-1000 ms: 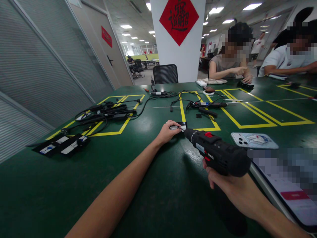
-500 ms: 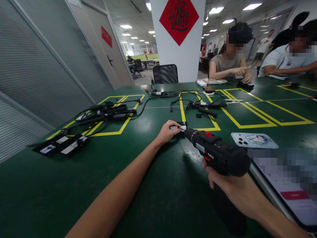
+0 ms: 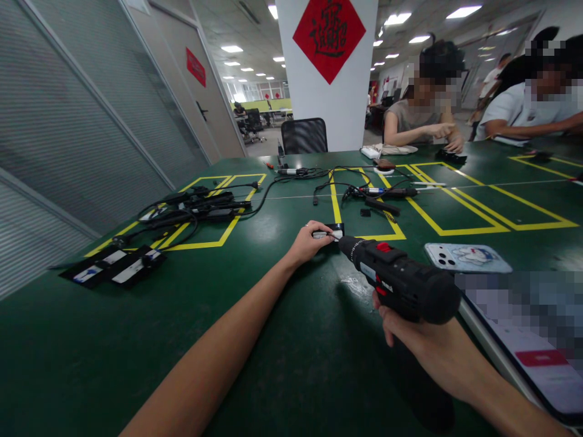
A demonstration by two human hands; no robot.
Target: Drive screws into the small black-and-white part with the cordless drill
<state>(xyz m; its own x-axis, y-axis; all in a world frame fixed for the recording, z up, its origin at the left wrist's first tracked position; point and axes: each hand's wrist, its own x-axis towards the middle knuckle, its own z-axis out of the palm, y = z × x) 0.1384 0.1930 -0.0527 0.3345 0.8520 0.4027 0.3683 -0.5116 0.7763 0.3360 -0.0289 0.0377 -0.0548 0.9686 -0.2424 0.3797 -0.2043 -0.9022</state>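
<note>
Drill, one: held by the handle in the right grip, bit directed at a black part. Part: on the desk, held in the left grip, presumably for steadiness.

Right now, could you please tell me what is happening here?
The person's right hand grips a power drill, its front aimed at a small black-and-white piece on the green table. The left hand holds that piece; exactly where they meet is too small to see.
</note>
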